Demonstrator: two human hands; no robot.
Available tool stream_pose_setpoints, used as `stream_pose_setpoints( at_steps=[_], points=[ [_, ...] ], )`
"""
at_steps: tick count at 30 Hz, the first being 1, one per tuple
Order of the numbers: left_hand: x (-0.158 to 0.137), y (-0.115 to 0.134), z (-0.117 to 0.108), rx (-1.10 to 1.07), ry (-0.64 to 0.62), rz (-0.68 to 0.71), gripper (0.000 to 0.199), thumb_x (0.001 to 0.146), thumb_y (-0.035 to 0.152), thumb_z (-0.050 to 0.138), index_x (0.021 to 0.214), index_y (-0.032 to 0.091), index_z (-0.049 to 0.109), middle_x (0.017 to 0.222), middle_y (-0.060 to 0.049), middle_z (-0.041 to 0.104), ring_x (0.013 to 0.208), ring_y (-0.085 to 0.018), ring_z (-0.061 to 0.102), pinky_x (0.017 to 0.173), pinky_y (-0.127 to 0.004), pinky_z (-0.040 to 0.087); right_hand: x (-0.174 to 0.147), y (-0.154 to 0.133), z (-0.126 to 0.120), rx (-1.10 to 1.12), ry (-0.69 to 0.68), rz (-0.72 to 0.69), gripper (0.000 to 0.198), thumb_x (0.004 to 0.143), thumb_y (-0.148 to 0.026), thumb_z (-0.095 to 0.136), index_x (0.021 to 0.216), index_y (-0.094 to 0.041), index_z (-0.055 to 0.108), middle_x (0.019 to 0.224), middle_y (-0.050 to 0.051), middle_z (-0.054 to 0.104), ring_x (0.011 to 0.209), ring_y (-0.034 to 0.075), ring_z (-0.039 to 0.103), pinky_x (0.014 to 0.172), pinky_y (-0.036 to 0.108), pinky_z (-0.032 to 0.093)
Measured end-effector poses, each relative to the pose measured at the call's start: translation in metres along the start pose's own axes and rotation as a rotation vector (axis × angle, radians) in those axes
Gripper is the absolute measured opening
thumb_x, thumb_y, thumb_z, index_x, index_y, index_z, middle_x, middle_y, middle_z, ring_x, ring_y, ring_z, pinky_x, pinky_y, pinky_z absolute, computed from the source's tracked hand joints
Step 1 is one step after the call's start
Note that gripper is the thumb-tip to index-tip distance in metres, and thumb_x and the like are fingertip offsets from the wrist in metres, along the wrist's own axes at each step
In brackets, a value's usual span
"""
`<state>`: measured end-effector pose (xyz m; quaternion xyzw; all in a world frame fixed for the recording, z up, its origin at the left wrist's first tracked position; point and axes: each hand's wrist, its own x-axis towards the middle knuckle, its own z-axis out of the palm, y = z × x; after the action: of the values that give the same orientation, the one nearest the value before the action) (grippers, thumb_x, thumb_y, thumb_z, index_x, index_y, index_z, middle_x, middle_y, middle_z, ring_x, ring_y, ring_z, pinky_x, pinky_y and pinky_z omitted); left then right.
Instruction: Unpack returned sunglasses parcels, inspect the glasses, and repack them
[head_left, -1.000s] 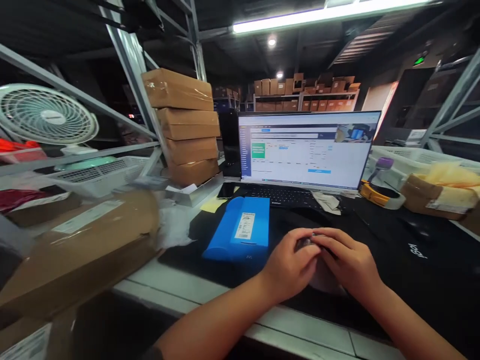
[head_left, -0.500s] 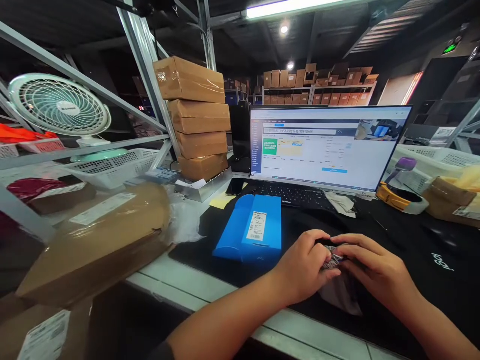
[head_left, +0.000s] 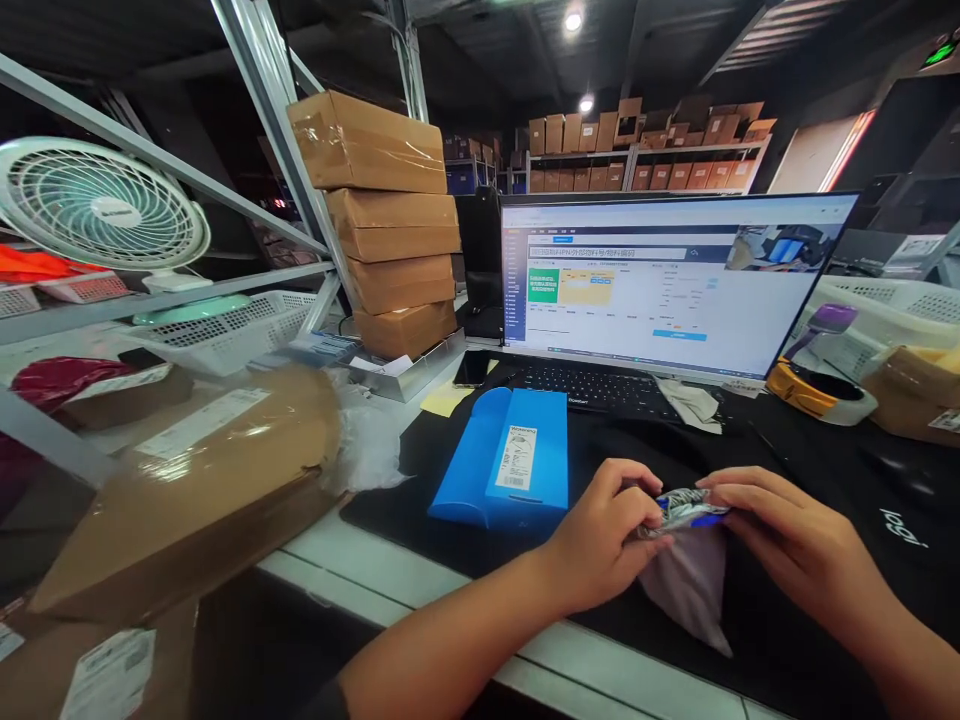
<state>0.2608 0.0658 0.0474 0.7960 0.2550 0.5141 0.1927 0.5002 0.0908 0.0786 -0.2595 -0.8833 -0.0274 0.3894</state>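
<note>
Between my hands is a pale grey-mauve pouch (head_left: 691,588), hanging down over the black mat with its pointed lower end loose. At its top, a crinkled silvery bundle (head_left: 681,508) with blue patches shows; I cannot make out what it is. My left hand (head_left: 611,530) pinches the left end of the bundle with thumb and fingers. On the right end, my right hand (head_left: 799,535) has its fingers closed, the thumb partly hidden. Just left of my left hand, a blue box (head_left: 551,430) with a white label lies on the mat, its curved flap out.
Behind the box are a keyboard (head_left: 592,385), a lit monitor (head_left: 600,330) and a phone (head_left: 471,368). A tape roll (head_left: 817,392) and mouse (head_left: 896,472) are on the right. Stacked cartons (head_left: 397,225), a large wrapped carton (head_left: 202,480) and a fan (head_left: 112,205) occupy the left.
My right hand has moved right, away from my left, so more of the silvery bundle and its blue patches shows between them. The pouch hangs more in view. The camera view has shifted slightly.
</note>
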Motion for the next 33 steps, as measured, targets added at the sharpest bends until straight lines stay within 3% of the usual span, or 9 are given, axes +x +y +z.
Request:
stream_pose_setpoints(
  at_steps=[3, 8, 10, 12, 14, 17, 21, 29, 33],
  points=[
    [-0.004, -0.005, 0.010, -0.100, 0.074, -0.004, 0.023, 0.091, 0.029, 0.066, 0.108, 0.020, 0.053, 0.129, -0.014, 0.049, 0.121, -0.026, 0.056, 0.102, -0.046, 0.052, -0.002, -0.012, 0.007, 0.017, -0.007, 0.002, 0.019, 0.098, -0.014, 0.051, 0.110, -0.023, 0.063, 0.111, 0.006, 0.068, 0.100, 0.014, 0.069, 0.084, 0.020, 0.058],
    [-0.008, -0.012, 0.022, -0.429, 0.103, -0.235, 0.110, 0.060, 0.038, 0.095, 0.146, 0.025, 0.028, 0.147, -0.019, 0.040, 0.122, -0.030, 0.059, 0.098, -0.046, 0.054, -0.007, -0.030, 0.018, 0.014, 0.081, 0.013, 0.023, 0.095, -0.010, 0.055, 0.112, -0.022, 0.064, 0.110, 0.005, 0.070, 0.102, 0.014, 0.069, 0.094, 0.020, 0.055],
    [-0.007, -0.011, 0.021, -0.459, 0.027, -0.365, 0.097, 0.059, 0.032, 0.094, 0.140, 0.023, 0.041, 0.132, -0.014, 0.057, 0.109, -0.026, 0.064, 0.095, -0.041, 0.054, -0.007, -0.033, 0.018, 0.022, 0.117, 0.044, 0.024, 0.093, -0.009, 0.056, 0.112, -0.023, 0.065, 0.111, 0.005, 0.070, 0.101, 0.014, 0.069, 0.094, 0.021, 0.056],
    [-0.006, -0.009, 0.020, -0.426, -0.025, -0.452, 0.064, 0.061, 0.033, 0.091, 0.117, 0.019, 0.062, 0.106, -0.007, 0.067, 0.093, -0.021, 0.065, 0.085, -0.035, 0.053, -0.006, -0.034, 0.016, 0.029, 0.148, 0.073, 0.028, 0.092, -0.008, 0.057, 0.114, -0.024, 0.065, 0.111, 0.005, 0.070, 0.100, 0.016, 0.069, 0.092, 0.023, 0.058],
    [-0.005, -0.008, 0.019, -0.411, -0.033, -0.515, 0.046, 0.061, 0.038, 0.090, 0.096, 0.017, 0.068, 0.089, -0.002, 0.065, 0.082, -0.018, 0.060, 0.075, -0.030, 0.049, -0.005, -0.032, 0.015, 0.052, 0.149, 0.071, 0.037, 0.090, -0.005, 0.057, 0.120, -0.025, 0.064, 0.113, 0.005, 0.069, 0.101, 0.017, 0.069, 0.089, 0.025, 0.060],
    [-0.006, -0.008, 0.021, -0.411, -0.012, -0.569, 0.043, 0.060, 0.037, 0.089, 0.088, 0.016, 0.065, 0.082, 0.000, 0.060, 0.073, -0.014, 0.055, 0.066, -0.026, 0.044, -0.005, -0.029, 0.015, 0.063, 0.073, 0.021, 0.048, 0.090, -0.003, 0.054, 0.128, -0.030, 0.062, 0.122, 0.007, 0.063, 0.103, 0.019, 0.069, 0.082, 0.026, 0.062],
    [-0.006, -0.007, 0.020, -0.395, 0.019, -0.610, 0.042, 0.062, 0.035, 0.086, 0.090, 0.016, 0.061, 0.083, 0.000, 0.059, 0.075, -0.015, 0.055, 0.068, -0.026, 0.045, -0.007, -0.024, 0.011, 0.001, 0.032, 0.041, 0.036, 0.092, -0.007, 0.055, 0.116, -0.028, 0.070, 0.122, 0.008, 0.060, 0.098, 0.019, 0.069, 0.078, 0.028, 0.064],
    [-0.006, -0.013, 0.023, -0.631, -0.098, -0.706, 0.063, 0.061, 0.031, 0.087, 0.114, 0.020, 0.054, 0.116, -0.007, 0.061, 0.106, -0.023, 0.061, 0.089, -0.034, 0.052, 0.000, -0.011, -0.004, -0.160, 0.297, 0.245, 0.028, 0.089, -0.004, 0.054, 0.104, -0.025, 0.064, 0.117, 0.008, 0.060, 0.101, 0.022, 0.065, 0.092, 0.040, 0.056],
    [-0.008, -0.020, 0.026, -0.606, 0.037, -0.692, 0.057, 0.064, 0.023, 0.081, 0.114, 0.021, 0.053, 0.114, -0.007, 0.063, 0.105, -0.023, 0.063, 0.087, -0.032, 0.052, 0.005, -0.009, -0.021, 0.076, 0.081, 0.209, 0.026, 0.090, -0.005, 0.050, 0.101, -0.024, 0.063, 0.136, 0.010, 0.047, 0.119, 0.024, 0.058, 0.092, 0.038, 0.056]
  ],
)
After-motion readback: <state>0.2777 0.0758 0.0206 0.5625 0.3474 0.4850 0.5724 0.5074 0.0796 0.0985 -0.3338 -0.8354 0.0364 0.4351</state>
